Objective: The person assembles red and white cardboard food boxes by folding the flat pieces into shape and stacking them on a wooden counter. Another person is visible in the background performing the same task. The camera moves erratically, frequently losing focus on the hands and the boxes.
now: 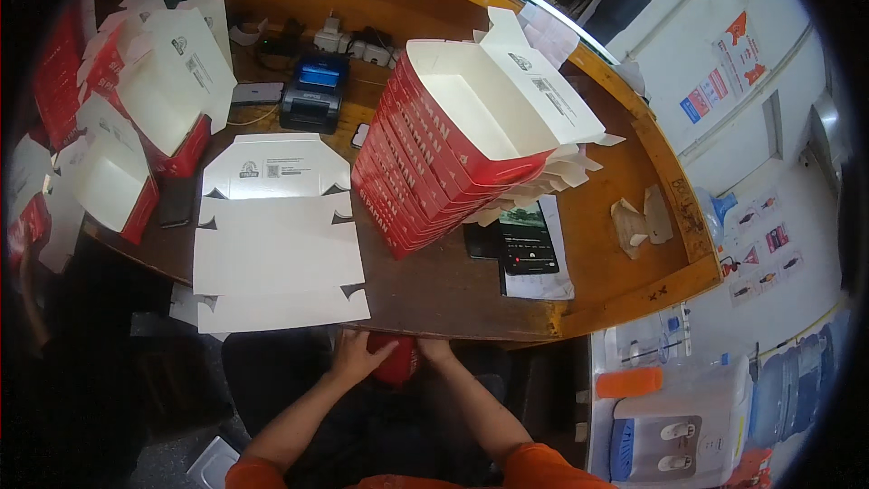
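At the front edge of the desk, low in the middle, my left hand has its thumb over a red piece with pale print. The fingers of that hand are partly hidden under the desk edge. My right hand is at the other side of the red piece, its fingers out of sight beneath the desk. Just above my hands, a flat unfolded carton lies white side up, its front edge overhanging the desk. To its right rises a tall nested stack of red and white cartons with lids up.
More folded cartons crowd the left side, where another person's arm shows. A small black printer and power adapters are at the back. A phone with a lit screen lies on papers. A water dispenser stands at right.
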Demonstrator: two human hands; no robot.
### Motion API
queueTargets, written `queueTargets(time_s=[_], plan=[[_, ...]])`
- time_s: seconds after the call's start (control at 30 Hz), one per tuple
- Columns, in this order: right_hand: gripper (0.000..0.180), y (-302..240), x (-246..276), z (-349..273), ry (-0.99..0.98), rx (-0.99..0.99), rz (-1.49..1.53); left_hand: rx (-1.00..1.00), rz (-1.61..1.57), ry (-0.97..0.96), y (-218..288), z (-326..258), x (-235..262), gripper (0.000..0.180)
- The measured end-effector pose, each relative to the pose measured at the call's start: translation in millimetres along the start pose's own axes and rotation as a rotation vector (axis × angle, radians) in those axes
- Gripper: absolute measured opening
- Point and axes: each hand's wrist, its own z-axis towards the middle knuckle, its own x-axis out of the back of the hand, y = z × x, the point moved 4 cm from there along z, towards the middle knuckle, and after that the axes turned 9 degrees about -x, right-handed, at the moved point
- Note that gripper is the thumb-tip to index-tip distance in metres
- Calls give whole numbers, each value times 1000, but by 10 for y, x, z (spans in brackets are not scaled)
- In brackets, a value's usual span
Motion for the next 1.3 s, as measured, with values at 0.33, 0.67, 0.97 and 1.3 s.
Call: queueTargets(time_s=[0.33, 0.67, 0.97, 1.3], plan=[[35, 283, -325, -99, -288, -164, 899, 171, -286, -154, 56, 4, -145, 110], [42, -672, 184, -950, -130, -74, 316, 281, -463, -143, -207, -82, -164, 102], [17, -1217, 2029, -1297, 531, 368, 69, 415, -584, -111, -143, 43, 190, 62], [58, -368, 3166, 224, 727, 97, -217, 277, -314, -48, -257, -4, 81, 67]])
